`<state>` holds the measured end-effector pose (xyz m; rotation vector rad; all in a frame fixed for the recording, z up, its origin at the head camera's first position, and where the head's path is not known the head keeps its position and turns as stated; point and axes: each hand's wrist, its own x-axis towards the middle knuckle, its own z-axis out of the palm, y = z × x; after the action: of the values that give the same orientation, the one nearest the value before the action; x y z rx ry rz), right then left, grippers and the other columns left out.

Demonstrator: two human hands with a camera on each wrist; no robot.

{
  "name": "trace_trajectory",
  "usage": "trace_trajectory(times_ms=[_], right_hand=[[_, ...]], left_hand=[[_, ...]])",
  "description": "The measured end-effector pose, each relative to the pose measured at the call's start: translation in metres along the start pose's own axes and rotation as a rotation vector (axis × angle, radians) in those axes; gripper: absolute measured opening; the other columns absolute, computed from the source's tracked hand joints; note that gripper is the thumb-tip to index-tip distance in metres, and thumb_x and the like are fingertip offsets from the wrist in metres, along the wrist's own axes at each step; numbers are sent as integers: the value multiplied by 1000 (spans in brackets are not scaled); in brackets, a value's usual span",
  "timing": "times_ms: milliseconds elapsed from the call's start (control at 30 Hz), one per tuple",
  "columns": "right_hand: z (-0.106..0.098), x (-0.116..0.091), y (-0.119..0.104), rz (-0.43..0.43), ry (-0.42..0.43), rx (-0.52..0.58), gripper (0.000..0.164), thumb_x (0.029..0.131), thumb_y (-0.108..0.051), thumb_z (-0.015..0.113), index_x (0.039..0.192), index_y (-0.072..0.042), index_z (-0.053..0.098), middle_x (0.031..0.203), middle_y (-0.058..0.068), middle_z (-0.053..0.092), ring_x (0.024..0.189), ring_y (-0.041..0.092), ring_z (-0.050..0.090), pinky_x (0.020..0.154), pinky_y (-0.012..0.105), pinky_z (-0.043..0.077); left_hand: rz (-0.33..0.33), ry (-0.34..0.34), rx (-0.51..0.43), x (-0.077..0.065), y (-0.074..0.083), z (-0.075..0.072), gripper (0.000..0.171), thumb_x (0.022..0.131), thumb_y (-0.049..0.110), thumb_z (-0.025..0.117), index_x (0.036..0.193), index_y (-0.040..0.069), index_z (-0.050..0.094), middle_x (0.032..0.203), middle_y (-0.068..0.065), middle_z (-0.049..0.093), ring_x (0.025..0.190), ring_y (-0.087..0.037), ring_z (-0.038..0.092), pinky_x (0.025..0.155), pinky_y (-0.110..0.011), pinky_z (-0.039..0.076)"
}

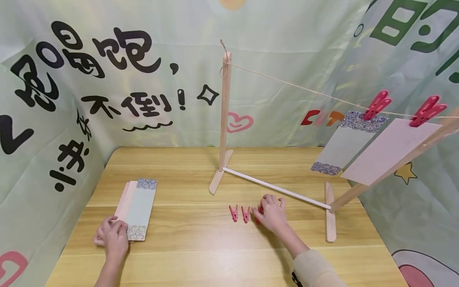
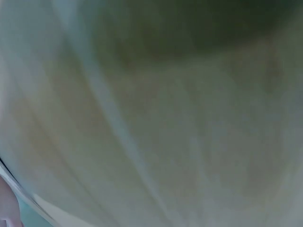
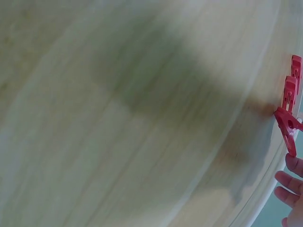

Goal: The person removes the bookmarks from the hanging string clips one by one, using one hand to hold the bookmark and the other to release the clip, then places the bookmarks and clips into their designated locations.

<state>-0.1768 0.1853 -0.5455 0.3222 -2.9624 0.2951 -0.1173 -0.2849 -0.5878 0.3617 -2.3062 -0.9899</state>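
At the left of the table my left hand pinches the lower left corner of a light blue card with patterned ends. Pink cards lie partly under it. My right hand holds a red clothespin, mostly covered by its fingers. In the right wrist view this clothespin tilts against a fingertip. Just left of it lie two more red clothespins. The left wrist view shows mainly blurred tabletop and hides the left hand's work.
Behind the right hand stands a wooden rack with a post, a white bar, wooden feet and a string. Clothespins hold a blue patterned card and a pale pink card on it. Printed curtains surround the table.
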Motion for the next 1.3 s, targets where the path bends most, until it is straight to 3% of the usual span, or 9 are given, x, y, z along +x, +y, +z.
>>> trace_trajectory(times_ms=[200,500,733,1067,1300], right_hand=[[3,2,-3,32,-48,-26,39,83,-48,57,73,-11,55,113,12,55,112,30,46,96,59,21],[7,2,-6,76,-75,-46,43,84,-49,55,65,-12,50,116,13,52,116,30,41,96,59,21],[12,2,-10,99,-85,-53,49,85,-49,55,79,-1,61,116,14,50,117,31,39,96,60,22],[19,1,-11,129,-71,-83,55,84,-50,54,91,4,63,116,15,49,117,31,38,97,60,21],[23,0,-11,134,-54,-93,58,85,-51,52,98,5,63,116,15,49,117,32,38,98,60,22]], left_hand=[[-35,-46,93,4,-2,-4,14,83,2,54,72,-6,56,113,-22,41,108,-45,29,93,-59,-1],[-100,-194,304,8,-2,-12,20,88,9,45,80,-6,56,114,-25,35,112,-49,25,93,-64,-1],[-112,-288,426,10,-3,-14,23,90,12,42,90,-6,57,116,-27,33,114,-50,24,93,-65,0],[-111,-360,501,12,-4,-16,26,90,13,39,93,-6,56,115,-28,31,114,-52,22,92,-67,1],[-75,-413,542,12,-5,-17,28,92,16,36,96,-4,54,115,-28,31,112,-52,22,90,-69,3]])
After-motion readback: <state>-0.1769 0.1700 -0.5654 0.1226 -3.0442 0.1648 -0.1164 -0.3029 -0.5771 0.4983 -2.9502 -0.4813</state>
